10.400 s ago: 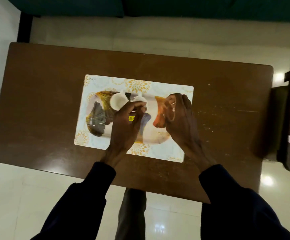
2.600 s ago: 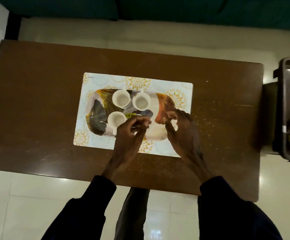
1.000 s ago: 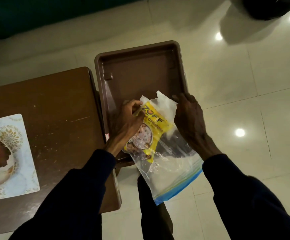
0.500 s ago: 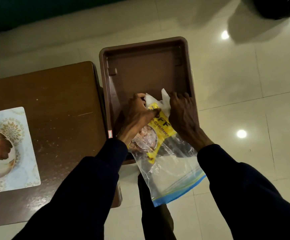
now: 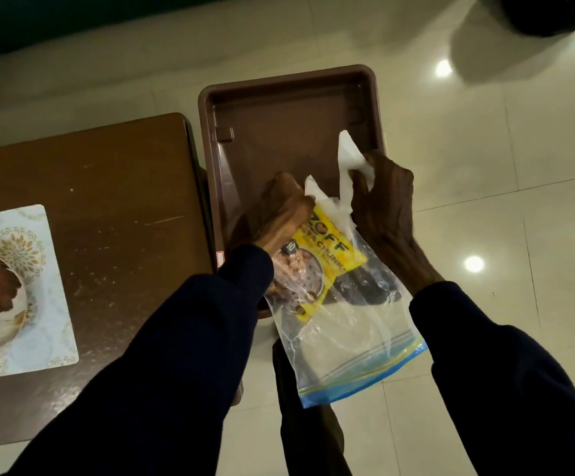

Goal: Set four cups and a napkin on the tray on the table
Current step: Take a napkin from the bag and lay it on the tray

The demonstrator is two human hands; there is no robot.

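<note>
Nearest, a clear zip bag hangs over the brown bin beside the worktop. The left hand pinches it shut, apparently. Beyond, the right hand pinches the white napkin; it may tear, snagged inside.

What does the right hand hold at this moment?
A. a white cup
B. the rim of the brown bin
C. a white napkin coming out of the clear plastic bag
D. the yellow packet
C: the right hand pinches the white napkin above the mouth of the clear plastic bag, while the left hand holds the bag itself.
</note>
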